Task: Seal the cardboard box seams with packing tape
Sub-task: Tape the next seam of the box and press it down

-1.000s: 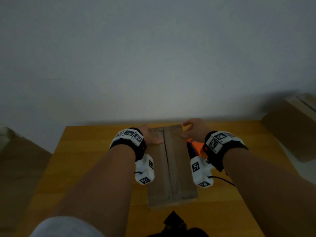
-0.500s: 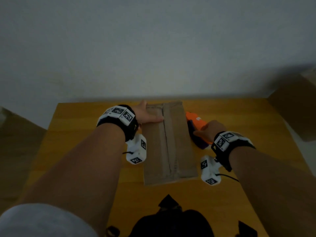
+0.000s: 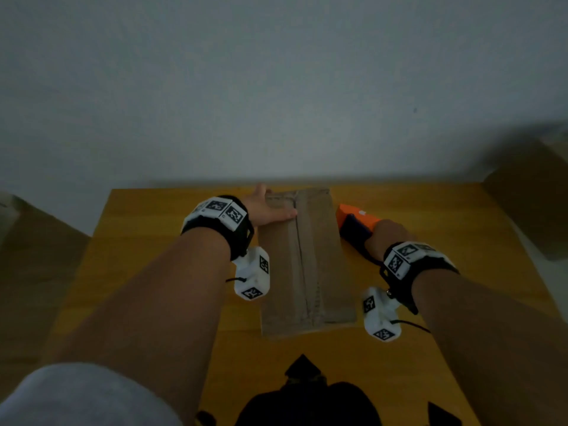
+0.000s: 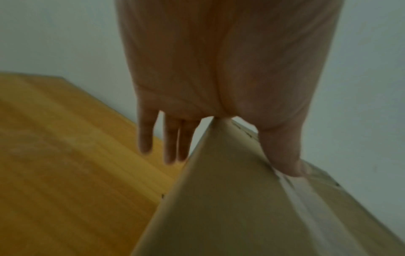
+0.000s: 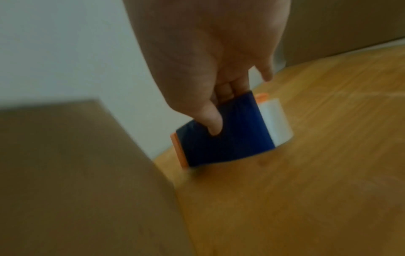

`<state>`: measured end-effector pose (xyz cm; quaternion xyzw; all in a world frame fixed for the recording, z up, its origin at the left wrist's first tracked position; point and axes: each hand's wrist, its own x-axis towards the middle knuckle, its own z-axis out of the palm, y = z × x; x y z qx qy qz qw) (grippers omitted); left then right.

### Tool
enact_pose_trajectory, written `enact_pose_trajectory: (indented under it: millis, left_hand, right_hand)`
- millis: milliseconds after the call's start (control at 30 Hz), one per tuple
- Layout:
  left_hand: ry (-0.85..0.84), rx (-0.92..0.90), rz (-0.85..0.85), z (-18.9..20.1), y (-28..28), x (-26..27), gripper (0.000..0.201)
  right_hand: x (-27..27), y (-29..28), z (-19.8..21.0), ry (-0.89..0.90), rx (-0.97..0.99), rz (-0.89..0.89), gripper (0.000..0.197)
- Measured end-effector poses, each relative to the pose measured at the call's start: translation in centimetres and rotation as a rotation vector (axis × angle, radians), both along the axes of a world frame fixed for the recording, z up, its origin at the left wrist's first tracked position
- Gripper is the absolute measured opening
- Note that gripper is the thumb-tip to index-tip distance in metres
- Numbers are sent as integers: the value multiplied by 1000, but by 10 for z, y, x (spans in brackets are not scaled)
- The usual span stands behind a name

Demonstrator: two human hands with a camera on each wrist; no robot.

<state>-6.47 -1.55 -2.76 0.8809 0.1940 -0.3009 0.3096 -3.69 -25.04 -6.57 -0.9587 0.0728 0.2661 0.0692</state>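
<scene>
A long brown cardboard box (image 3: 310,272) lies lengthwise on the wooden table, with a strip of clear tape (image 4: 306,207) along its middle seam. My left hand (image 3: 266,207) rests on the box's far left corner: the thumb (image 4: 285,155) presses flat on the top by the tape, and the straight fingers (image 4: 171,142) hang down the box's side. To the right of the box, my right hand (image 3: 388,233) grips an orange and dark blue tape dispenser (image 3: 353,222) that sits on the table. The thumb (image 5: 213,121) lies on its blue face (image 5: 230,135), and its clear tape roll (image 5: 276,121) shows behind.
The yellow-brown table (image 3: 153,241) stands against a pale wall. A larger cardboard box (image 3: 534,204) stands off the table's right side and more cardboard (image 3: 30,256) on the left. A dark object (image 3: 307,401) sits at the near edge.
My right hand left the box's far right corner, moved right and back, and took hold of the tape dispenser. My left hand stayed on the far left corner.
</scene>
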Motion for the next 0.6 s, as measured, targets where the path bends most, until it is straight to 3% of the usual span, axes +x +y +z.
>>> enact_pose_trajectory:
  millis: [100, 167, 267, 367, 467, 600]
  left_hand:
    - [-85, 74, 23, -3, -3, 2, 98]
    - [-219, 156, 41, 2, -7, 7, 92]
    - [-431, 180, 12, 29, -13, 17, 61]
    - [-464, 103, -70, 59, -24, 25, 33]
    - [-420, -150, 102, 78, -36, 29, 37]
    - [-310, -829, 435, 90, -43, 22, 31]
  right_hand:
    - [10, -12, 15, -67, 87, -108, 43]
    - [17, -23, 31, 2, 211, -158, 36]
    - [21, -31, 70, -32, 403, -205, 6]
    - [23, -29, 100, -188, 618, -324, 17]
    - [20, -23, 125, -210, 842, -380, 15]
    - [17, -18, 141, -119, 1009, -414, 13]
